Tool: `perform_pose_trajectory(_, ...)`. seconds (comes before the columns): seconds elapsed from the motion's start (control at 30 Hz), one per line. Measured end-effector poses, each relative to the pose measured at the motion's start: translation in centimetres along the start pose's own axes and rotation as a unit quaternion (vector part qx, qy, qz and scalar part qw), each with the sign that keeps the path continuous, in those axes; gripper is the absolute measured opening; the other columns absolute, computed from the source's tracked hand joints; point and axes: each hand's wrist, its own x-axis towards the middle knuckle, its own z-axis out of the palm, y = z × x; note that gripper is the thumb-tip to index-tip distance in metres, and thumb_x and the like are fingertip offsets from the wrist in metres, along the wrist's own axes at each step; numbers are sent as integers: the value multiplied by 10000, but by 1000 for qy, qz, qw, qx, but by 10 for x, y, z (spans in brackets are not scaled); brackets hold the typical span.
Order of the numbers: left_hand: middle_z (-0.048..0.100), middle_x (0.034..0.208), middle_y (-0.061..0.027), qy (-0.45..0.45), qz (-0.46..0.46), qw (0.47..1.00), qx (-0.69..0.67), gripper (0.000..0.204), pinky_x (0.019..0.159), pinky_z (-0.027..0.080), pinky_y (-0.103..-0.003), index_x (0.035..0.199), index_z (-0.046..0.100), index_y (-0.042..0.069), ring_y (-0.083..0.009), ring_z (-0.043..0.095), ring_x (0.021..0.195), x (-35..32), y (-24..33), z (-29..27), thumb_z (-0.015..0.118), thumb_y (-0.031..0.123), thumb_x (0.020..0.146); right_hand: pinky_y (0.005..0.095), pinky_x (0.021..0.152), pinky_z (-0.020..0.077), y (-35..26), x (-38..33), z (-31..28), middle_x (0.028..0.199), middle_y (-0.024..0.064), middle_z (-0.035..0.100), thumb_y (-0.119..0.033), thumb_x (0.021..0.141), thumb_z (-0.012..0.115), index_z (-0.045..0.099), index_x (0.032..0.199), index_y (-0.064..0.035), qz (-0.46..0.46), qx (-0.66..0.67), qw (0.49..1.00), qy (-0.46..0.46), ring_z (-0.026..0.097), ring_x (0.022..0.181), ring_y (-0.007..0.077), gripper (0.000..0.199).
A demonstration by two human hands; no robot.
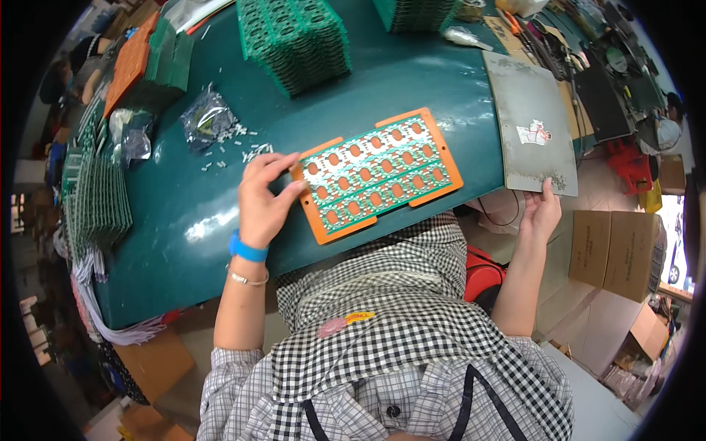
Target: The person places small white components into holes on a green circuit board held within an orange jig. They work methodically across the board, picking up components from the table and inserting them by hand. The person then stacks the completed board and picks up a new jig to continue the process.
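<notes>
A green circuit board panel [382, 175] with rows of round cut-outs sits in an orange fixture tray [443, 151] on the table. My left hand [266, 197] pinches the tray's left edge between thumb and fingers; a blue band and a bracelet circle that wrist. Off to the right, my right hand [541, 212] grips the near edge of a flat grey metal plate [531, 95]. Fingertips show on the plate's top face, and part of that hand is hidden beneath it. The plate bears a small white and red sticker.
Tall stacks of green boards [298, 44] stand at the back of the green table [412, 70]. Small white parts [235, 132] lie scattered beside a clear plastic bag [208, 117]. More boards [99, 191] line the left edge. Tools [540, 44] lie at back right; cardboard boxes [614, 250] stand below.
</notes>
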Motion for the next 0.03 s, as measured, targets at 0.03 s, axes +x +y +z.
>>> perform_pose_trajectory(0.03,658,1135,-95,21,5,1000,4,443,1010,464,-359,1139,745,87,-257,598,1114,-2,4,-6,824,55,705,437,969,531,-1,1,2,1139,109,654,-245,966,686,573,1153,-46,-30,9,999,9,644,1088,264,295)
